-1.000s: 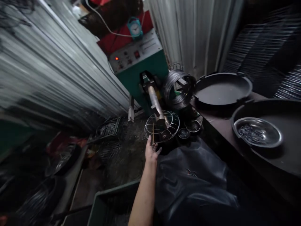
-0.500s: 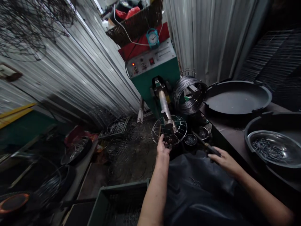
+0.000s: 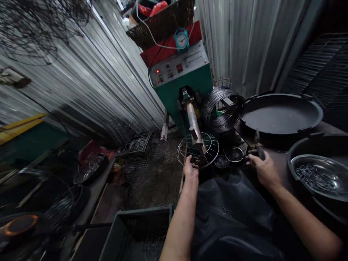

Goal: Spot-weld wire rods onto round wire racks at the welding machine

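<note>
A round wire basket hangs around the end of the metal arm of a green machine. My left hand grips the near left part of its rim, fingers closed on the wire. To the right, my right hand is closed around a hand tool, probably pliers, whose tip points up and away from me. Between my hands stand two small bowls of metal bits, one nearer the basket. A dark apron covers my lap, with thin wire pieces on it.
A wire coil stands right of the machine. Two large black pans, the farther one and the nearer holding a metal bowl of small parts, are at right. A green crate lies below left, beside wire pieces on the floor.
My right hand has risen slightly to the right, and its tool has turned from pointing left to pointing up. My left hand stays at the basket rim. The view has shifted slightly.
</note>
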Demonstrator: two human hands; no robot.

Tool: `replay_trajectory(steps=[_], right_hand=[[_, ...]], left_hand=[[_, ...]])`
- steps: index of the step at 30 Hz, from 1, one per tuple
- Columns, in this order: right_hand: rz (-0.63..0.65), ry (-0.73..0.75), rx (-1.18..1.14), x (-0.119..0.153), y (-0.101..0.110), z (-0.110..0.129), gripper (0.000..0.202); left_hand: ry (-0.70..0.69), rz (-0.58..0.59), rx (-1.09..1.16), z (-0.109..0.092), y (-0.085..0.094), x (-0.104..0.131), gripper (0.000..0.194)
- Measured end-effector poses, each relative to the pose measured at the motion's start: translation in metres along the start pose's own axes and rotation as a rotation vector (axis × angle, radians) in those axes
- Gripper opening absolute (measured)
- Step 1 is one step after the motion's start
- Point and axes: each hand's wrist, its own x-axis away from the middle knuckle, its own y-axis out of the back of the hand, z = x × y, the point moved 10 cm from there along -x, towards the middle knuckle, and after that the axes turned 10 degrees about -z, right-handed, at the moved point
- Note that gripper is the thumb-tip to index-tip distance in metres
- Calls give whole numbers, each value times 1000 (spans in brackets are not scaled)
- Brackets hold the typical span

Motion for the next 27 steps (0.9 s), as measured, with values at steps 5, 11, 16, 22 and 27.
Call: replay_trajectory(steps=[5, 11, 16, 22, 27], right_hand=[[552, -31, 105, 51, -66, -36, 23], [269, -99, -40, 41, -41, -41, 29], [483, -141, -3, 60, -65, -42, 26], [445, -140, -69, 43, -49, -23, 30], [425, -164, -119, 46, -59, -19, 26]], left_hand=[[21, -29, -29, 3, 3, -4, 22], [40, -23, -86, 6, 4, -6, 22], [39, -17, -83, 6, 4, -7, 24], [46, -14, -36, 7, 4, -6, 22], [51, -31, 0, 7, 3, 0, 20]])
